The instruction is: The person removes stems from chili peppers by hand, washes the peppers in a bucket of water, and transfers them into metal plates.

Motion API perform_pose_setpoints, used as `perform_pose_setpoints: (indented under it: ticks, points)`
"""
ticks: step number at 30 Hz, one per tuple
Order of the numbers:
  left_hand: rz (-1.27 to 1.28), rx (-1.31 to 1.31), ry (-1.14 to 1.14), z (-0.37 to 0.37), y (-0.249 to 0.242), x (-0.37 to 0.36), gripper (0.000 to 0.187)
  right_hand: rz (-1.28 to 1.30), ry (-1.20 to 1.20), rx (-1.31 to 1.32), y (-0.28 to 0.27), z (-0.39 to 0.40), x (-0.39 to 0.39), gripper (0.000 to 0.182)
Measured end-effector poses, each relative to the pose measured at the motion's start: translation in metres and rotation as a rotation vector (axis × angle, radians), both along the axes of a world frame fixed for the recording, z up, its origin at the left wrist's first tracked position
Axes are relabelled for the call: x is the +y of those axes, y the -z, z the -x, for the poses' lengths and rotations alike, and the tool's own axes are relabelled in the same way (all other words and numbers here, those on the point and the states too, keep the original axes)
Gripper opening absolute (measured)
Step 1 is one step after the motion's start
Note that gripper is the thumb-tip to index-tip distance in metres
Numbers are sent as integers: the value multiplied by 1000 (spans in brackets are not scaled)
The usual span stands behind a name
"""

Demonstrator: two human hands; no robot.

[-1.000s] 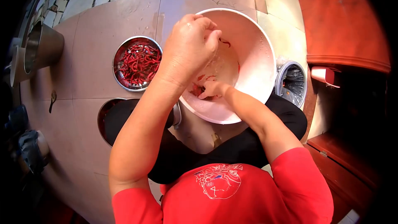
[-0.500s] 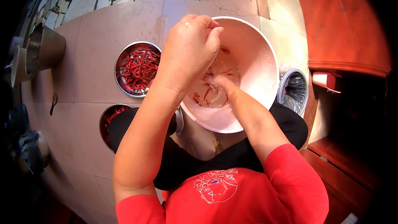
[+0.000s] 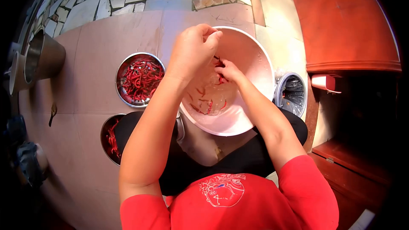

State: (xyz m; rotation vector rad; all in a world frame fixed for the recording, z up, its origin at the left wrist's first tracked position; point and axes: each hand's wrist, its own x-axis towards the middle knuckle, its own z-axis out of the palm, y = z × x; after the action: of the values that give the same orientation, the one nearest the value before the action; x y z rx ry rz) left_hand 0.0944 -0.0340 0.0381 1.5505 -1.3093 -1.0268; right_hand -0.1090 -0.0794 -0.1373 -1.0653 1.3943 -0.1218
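Observation:
A pink plastic basin stands on the floor in front of me, with water and several red chillies in its bottom. My left hand is raised over the basin's left rim with its fingers pinched together. Just beside it, my right hand holds a red chilli above the water. The two hands meet at that chilli. How much of it the left fingers grip is hidden.
A steel bowl full of red chillies stands left of the basin. A second steel bowl with chillies lies half under my left arm. A steel pot is at far left, a lined bin at right, wooden furniture beyond.
My right hand has come up out of the water with a chilli and met my left hand over the basin. The view has shifted slightly.

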Motion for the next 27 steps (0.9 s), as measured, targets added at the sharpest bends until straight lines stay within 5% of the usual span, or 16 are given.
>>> perform_pose_setpoints:
  ticks: [2, 6, 8, 11, 14, 15, 17, 23, 27]
  points:
    - [-43, 150, -24, 7, 18, -6, 37, -107, 255, -240, -51, 4, -2, 27]
    - [-170, 472, -211, 43, 70, -7, 54, -56, 322, -603, -132, 14, 5, 23]
    - [-469, 886, -275, 66, 61, 6, 63, -81, 384, -901, -167, 7, 18, 22]
    - [-349, 1700, -71, 85, 47, 29, 65, 45, 341, -986, -182, 2, 30, 23]
    - [-11, 2098, 353, 91, 82, 28, 57, 178, 374, -967, -190, -13, 44, 22]
    - [-17, 2093, 345, 88, 59, 31, 57, 248, 406, -959, -193, -17, 48, 24]
    - [-220, 1802, -137, 88, 18, 37, 52, 345, 419, -949, -198, -20, 54, 26]
    - [-154, 1789, -206, 96, 31, 33, 48, 834, 329, -704, -177, -27, 72, 41]
    - [-181, 1828, -212, 95, 33, 33, 46, 904, 364, -767, -170, -23, 70, 48]
